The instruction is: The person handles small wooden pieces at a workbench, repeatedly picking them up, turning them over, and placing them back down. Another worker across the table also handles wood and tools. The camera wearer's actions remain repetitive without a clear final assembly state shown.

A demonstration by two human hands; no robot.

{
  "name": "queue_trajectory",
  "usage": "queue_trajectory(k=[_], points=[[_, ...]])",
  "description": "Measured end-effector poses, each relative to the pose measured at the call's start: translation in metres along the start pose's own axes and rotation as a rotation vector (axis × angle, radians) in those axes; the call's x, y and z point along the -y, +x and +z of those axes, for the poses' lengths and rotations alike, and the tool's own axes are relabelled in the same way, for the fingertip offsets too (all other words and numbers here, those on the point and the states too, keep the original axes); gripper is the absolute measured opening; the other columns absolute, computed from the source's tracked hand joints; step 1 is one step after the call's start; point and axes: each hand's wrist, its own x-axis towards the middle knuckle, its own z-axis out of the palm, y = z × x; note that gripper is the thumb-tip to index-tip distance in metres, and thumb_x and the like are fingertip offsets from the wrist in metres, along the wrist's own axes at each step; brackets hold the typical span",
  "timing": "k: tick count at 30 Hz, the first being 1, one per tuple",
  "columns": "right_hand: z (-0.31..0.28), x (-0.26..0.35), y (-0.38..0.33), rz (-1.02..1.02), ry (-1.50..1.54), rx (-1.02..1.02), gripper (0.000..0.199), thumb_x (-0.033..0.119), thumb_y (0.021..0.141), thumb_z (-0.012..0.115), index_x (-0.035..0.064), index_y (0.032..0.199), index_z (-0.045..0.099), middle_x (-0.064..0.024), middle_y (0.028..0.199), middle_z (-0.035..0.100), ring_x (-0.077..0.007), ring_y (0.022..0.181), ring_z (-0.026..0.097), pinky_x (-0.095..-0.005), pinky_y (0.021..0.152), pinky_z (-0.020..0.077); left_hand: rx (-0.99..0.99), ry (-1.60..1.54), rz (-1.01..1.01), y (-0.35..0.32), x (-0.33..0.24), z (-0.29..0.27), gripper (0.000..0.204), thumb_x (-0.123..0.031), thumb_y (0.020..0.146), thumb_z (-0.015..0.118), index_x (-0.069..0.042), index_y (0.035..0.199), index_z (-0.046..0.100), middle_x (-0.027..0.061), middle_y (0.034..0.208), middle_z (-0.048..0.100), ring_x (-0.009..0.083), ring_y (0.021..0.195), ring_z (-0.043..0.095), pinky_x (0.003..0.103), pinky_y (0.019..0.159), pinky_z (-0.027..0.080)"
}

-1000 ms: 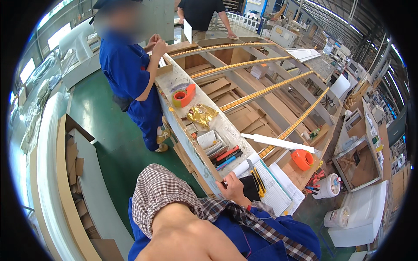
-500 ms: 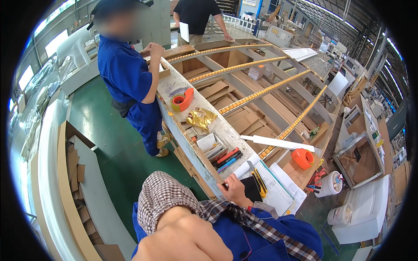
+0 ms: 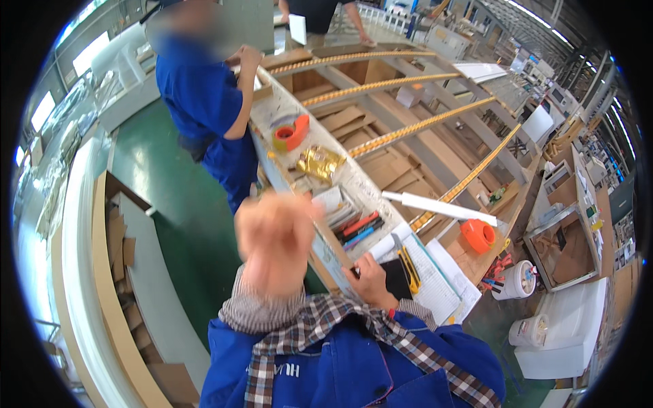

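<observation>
A worker's left hand (image 3: pixel 277 234), close under the camera half a second ago, is now lifted in front of the body, over the near side of the desk (image 3: pixel 367 190). Motion blurs it, and whether the fingers are clenched or holding anything cannot be told. The right hand (image 3: pixel 371 280) stays at the desk's near edge, its fingers curled by a small dark item (image 3: pixel 354 272); whether they grip it is unclear. That item lies at the edge, just left of a black pad (image 3: pixel 396 279). The change appears to leave the right hand alone at the work surface, with the writing things undisturbed. A yellow utility knife (image 3: pixel 410 270) lies beside the pad on gridded sheets (image 3: pixel 435 299), and pens (image 3: pixel 360 228) are bunched nearby, to the left. Farther along sit a gold packet (image 3: pixel 320 163) and an orange tape dispenser (image 3: pixel 291 133). Beyond them, a co-worker in blue (image 3: pixel 204 88) stands at the desk's left side, arm bent.
</observation>
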Motion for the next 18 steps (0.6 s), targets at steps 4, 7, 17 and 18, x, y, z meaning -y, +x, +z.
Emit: queue_trajectory(k=[4, 7, 17, 18], points=[[0.003, 0.007, 0.001, -0.04, -0.022, 0.012, 0.023, 0.016, 0.072, 0.07, 0.0062, 0.072, 0.049, -0.0111, 0.073, 0.047, -0.0315, 0.062, 0.052, -0.0383, 0.052, 0.0414, -0.367, 0.458, -0.496, -0.029, 0.069, -0.101, 0.035, -0.032, 0.095, 0.037, -0.003, 0.098, 0.056, 0.0084, 0.101, 0.06, 0.0052, 0.051, 0.041, 0.019, 0.045, 0.033], [0.002, 0.007, 0.001, -0.046, -0.014, -0.008, 0.024, 0.014, 0.072, 0.071, 0.0041, 0.073, 0.049, -0.0104, 0.072, 0.046, -0.0277, 0.057, 0.051, -0.0356, 0.049, 0.0414, -0.485, 0.636, -0.693, -0.07, 0.11, -0.148, 0.035, -0.031, 0.096, 0.042, -0.003, 0.109, 0.057, 0.0007, 0.092, 0.06, 0.0038, 0.055, 0.042, 0.019, 0.053, 0.038], [0.001, 0.005, 0.003, -0.068, -0.021, -0.018, 0.025, 0.013, 0.072, 0.072, 0.003, 0.073, 0.049, -0.0098, 0.072, 0.045, -0.024, 0.054, 0.05, -0.033, 0.048, 0.0406, -0.248, 0.482, -0.877, -0.111, 0.139, -0.154, 0.039, -0.021, 0.095, 0.045, -0.001, 0.128, 0.045, 0.0025, 0.112, 0.061, 0.0043, 0.062, 0.043, 0.019, 0.058, 0.039], [0.001, 0.006, 0.004, -0.07, -0.022, -0.017, 0.025, 0.013, 0.072, 0.072, 0.003, 0.072, 0.049, -0.0097, 0.072, 0.045, -0.0239, 0.054, 0.05, -0.0329, 0.048, 0.0406, -0.243, 0.473, -0.872, -0.114, 0.141, -0.157, 0.037, -0.021, 0.095, 0.046, -0.001, 0.126, 0.048, 0.0016, 0.11, 0.062, 0.0043, 0.061, 0.043, 0.019, 0.057, 0.039]])
